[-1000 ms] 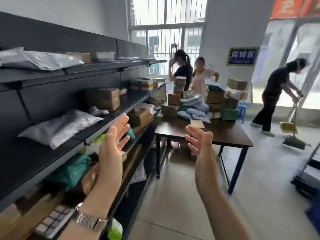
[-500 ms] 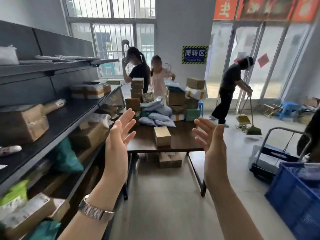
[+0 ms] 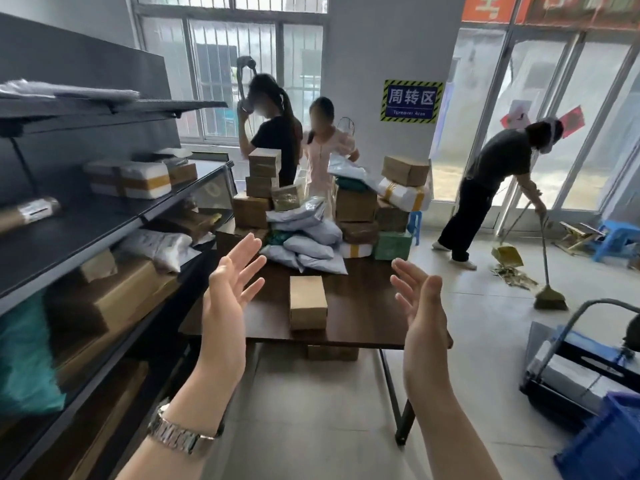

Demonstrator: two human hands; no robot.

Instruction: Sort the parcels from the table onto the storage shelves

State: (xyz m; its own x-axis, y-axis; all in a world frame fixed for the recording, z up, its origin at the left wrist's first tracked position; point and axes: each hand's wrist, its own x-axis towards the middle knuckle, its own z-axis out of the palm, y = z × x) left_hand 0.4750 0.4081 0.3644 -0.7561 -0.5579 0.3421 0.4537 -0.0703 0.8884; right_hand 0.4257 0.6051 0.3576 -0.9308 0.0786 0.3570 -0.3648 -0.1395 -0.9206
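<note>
A small brown cardboard box [image 3: 307,302] stands alone near the front of the dark wooden table [image 3: 360,320]. Behind it lies a heap of grey mailer bags [image 3: 304,244] and stacked cardboard boxes [image 3: 356,204]. My left hand [image 3: 230,289] and my right hand [image 3: 420,306] are raised on either side of the small box, palms facing each other, fingers spread, holding nothing. Both are short of the box. The dark storage shelves [image 3: 86,223] run along the left, with parcels on every level.
Two people stand behind the table at the window. A third person [image 3: 491,188] sweeps with a broom [image 3: 549,296] at the right. A hand trolley [image 3: 585,368] and a blue crate [image 3: 609,441] sit on the floor at the right. Another box lies under the table.
The view has swung right, away from the shelves, and closer to the table. The small box now lies between my two raised open hands.
</note>
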